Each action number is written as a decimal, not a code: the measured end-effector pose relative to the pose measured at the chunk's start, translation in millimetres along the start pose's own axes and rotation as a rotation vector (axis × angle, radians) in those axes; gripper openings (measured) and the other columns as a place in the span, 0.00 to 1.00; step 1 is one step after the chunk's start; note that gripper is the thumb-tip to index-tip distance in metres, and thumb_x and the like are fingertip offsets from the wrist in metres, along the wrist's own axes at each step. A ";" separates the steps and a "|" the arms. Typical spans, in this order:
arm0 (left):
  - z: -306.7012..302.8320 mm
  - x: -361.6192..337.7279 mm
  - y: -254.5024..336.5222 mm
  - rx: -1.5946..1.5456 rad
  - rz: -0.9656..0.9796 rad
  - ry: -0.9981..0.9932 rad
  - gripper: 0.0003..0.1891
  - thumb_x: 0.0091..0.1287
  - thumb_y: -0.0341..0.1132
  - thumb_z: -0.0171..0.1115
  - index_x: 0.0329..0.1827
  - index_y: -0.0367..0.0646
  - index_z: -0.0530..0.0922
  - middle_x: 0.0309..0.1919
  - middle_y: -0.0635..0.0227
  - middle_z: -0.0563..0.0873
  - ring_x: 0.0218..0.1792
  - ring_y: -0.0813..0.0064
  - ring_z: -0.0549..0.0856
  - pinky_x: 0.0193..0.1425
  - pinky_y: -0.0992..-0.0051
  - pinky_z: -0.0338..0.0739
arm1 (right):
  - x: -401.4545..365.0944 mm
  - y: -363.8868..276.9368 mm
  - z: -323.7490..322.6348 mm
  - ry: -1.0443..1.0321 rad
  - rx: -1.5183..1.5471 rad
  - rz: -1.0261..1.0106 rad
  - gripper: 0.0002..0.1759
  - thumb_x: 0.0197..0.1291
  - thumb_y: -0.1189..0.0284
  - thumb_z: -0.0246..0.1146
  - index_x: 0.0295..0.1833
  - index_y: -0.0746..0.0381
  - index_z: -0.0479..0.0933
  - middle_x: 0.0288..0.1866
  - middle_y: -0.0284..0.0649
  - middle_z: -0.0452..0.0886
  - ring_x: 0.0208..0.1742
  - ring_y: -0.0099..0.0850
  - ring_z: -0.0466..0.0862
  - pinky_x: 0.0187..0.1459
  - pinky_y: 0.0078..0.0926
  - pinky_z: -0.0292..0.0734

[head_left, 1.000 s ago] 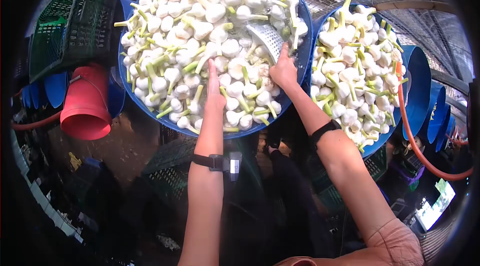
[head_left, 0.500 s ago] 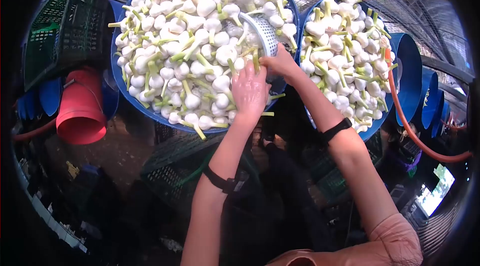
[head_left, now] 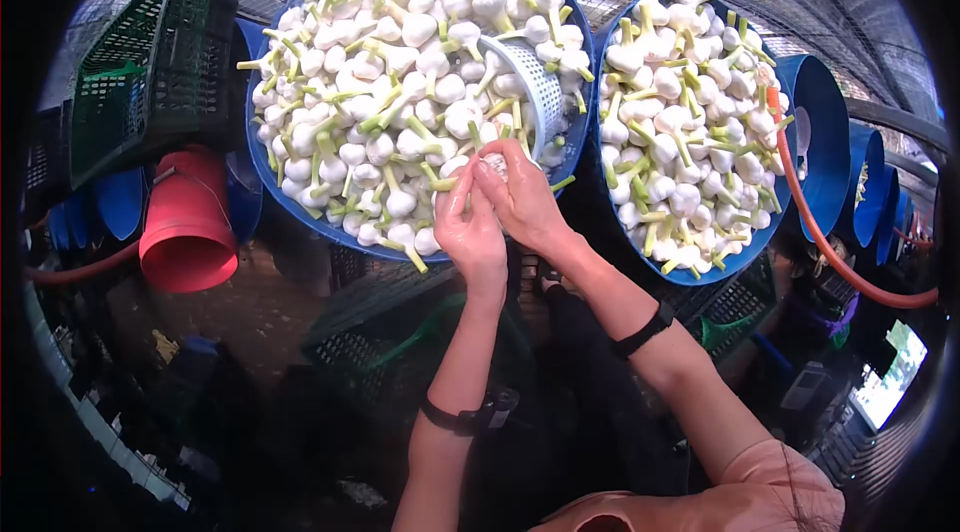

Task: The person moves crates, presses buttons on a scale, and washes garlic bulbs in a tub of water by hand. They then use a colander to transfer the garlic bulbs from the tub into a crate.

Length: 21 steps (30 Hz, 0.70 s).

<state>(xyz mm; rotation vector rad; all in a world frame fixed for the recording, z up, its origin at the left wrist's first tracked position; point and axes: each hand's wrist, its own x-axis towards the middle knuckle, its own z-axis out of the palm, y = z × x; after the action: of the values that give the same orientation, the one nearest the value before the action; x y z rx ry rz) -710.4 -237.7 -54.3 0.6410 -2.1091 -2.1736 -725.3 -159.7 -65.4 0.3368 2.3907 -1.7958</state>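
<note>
My left hand (head_left: 472,232) and my right hand (head_left: 527,200) meet at the front rim of the large blue tub (head_left: 262,157). Between them they grip a garlic bulb (head_left: 495,164), mostly hidden by my closed fingers. White garlic bulbs with cut green stems (head_left: 385,52) are heaped in this tub. Just beyond my right hand, a pale perforated colander (head_left: 543,97) stands tilted on its side among the bulbs, touched by neither hand.
Another blue tub (head_left: 604,147) heaped with garlic stands at the right, with an orange hose (head_left: 822,250) by its edge. At the left are a green crate (head_left: 165,82) and a red bucket (head_left: 188,227). Further crates (head_left: 385,317) lie low in front.
My right hand has let go of the colander and moved down and left to my left hand. Both hands now close round a garlic bulb. The view has shifted slightly.
</note>
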 end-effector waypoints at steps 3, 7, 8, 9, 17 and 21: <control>2.6 -4.5 0.9 0.052 0.056 0.003 0.13 0.69 0.26 0.57 0.54 0.29 0.79 0.50 0.60 0.81 0.53 0.74 0.79 0.57 0.75 0.74 | 0.2 4.6 12.6 0.107 0.027 0.036 0.18 0.70 0.59 0.52 0.46 0.66 0.72 0.26 0.47 0.79 0.29 0.41 0.81 0.36 0.36 0.75; 6.3 -8.8 -4.0 -0.011 -0.019 0.038 0.13 0.70 0.26 0.56 0.54 0.29 0.78 0.50 0.61 0.81 0.50 0.75 0.80 0.54 0.75 0.75 | 7.5 12.8 3.3 0.060 0.648 0.319 0.21 0.74 0.61 0.44 0.47 0.67 0.75 0.28 0.40 0.80 0.25 0.27 0.77 0.28 0.25 0.72; 6.0 -6.3 -5.8 -0.095 -0.039 0.056 0.13 0.70 0.26 0.56 0.55 0.29 0.78 0.49 0.62 0.81 0.48 0.75 0.80 0.52 0.76 0.76 | 6.7 14.9 -2.5 -0.078 1.036 0.606 0.23 0.75 0.61 0.42 0.48 0.67 0.76 0.29 0.37 0.79 0.25 0.23 0.75 0.26 0.21 0.71; 6.6 -3.6 -7.1 -0.181 -0.057 0.075 0.13 0.70 0.26 0.55 0.55 0.30 0.77 0.48 0.63 0.82 0.47 0.76 0.80 0.50 0.76 0.76 | 6.4 8.8 -6.1 -0.078 1.032 0.607 0.23 0.75 0.61 0.42 0.48 0.67 0.76 0.29 0.37 0.79 0.25 0.23 0.75 0.26 0.21 0.71; 2.9 -15.8 -12.2 0.024 0.080 -0.052 0.13 0.71 0.26 0.54 0.56 0.28 0.76 0.46 0.62 0.82 0.45 0.76 0.81 0.52 0.76 0.76 | -11.3 -9.0 -4.1 0.025 0.472 0.250 0.22 0.74 0.57 0.46 0.48 0.66 0.73 0.31 0.35 0.77 0.28 0.18 0.72 0.24 0.18 0.69; -3.6 -15.6 -8.8 -0.465 -0.186 -0.101 0.11 0.71 0.24 0.52 0.52 0.33 0.78 0.46 0.64 0.81 0.44 0.80 0.79 0.49 0.79 0.74 | -5.4 -7.6 -17.7 -0.105 0.658 0.465 0.20 0.73 0.58 0.46 0.50 0.64 0.73 0.35 0.38 0.78 0.34 0.24 0.79 0.28 0.19 0.76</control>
<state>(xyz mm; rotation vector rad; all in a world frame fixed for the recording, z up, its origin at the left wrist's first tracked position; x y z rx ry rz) -692.8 -235.6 -58.7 0.7117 -1.5352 -2.7149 -721.6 -145.2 -52.1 0.7618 1.4221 -2.2123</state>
